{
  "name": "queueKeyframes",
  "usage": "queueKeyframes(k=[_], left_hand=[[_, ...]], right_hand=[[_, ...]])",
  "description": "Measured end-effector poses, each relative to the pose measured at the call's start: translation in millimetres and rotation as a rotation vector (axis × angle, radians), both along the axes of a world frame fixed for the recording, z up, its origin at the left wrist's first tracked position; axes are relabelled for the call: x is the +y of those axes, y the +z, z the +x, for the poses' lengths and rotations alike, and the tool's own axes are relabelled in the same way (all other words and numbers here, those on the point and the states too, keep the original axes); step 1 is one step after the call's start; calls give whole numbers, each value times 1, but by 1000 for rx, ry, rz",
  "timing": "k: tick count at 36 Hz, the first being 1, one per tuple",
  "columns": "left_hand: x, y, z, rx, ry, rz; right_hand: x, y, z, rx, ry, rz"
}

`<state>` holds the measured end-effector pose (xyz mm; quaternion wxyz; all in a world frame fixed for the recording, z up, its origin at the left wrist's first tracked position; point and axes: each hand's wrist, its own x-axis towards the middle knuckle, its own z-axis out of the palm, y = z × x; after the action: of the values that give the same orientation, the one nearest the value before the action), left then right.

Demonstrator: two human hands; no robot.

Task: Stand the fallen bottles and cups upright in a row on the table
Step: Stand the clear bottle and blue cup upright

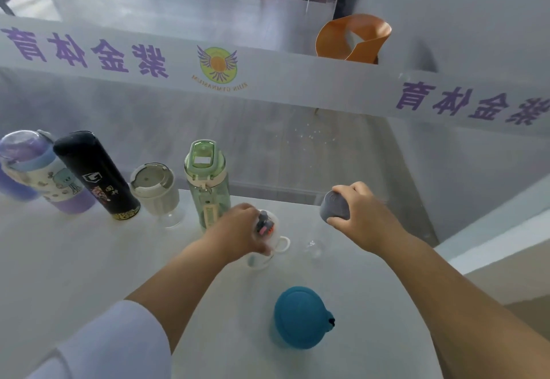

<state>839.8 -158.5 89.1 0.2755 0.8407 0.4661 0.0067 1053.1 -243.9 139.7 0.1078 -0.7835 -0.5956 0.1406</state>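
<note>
A row stands upright at the back left of the white table [89, 259]: a purple patterned bottle [41, 176], a black flask [95, 175], a lidded glass goblet [156, 191] and a green clear bottle [206, 182]. My left hand [238, 231] grips the top of a clear cup with a white handle [275, 242], just right of the green bottle. My right hand [361, 215] is closed over the grey lid [334, 206] of a clear stemmed glass whose base [312, 246] shows below. A teal-lidded cup [302, 317] stands nearer to me.
The table's far edge runs just behind the row, and its right edge falls off close to my right arm. A glass wall with a white banner and purple lettering [268, 78] stands beyond. An orange chair [354, 38] sits behind the glass.
</note>
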Motion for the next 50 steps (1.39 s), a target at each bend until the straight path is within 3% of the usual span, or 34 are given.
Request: queueKeyframes(k=[26,40,50], left_hand=[[28,-7,29,-171,89,16],[11,2,4,-26,25,142],[-13,22,-29,188,-43,173]], right_hand=[[10,-2,14,72,-19,36],[5,11,14,60,-29,-33],[-29,32,-5,2,-66,143]])
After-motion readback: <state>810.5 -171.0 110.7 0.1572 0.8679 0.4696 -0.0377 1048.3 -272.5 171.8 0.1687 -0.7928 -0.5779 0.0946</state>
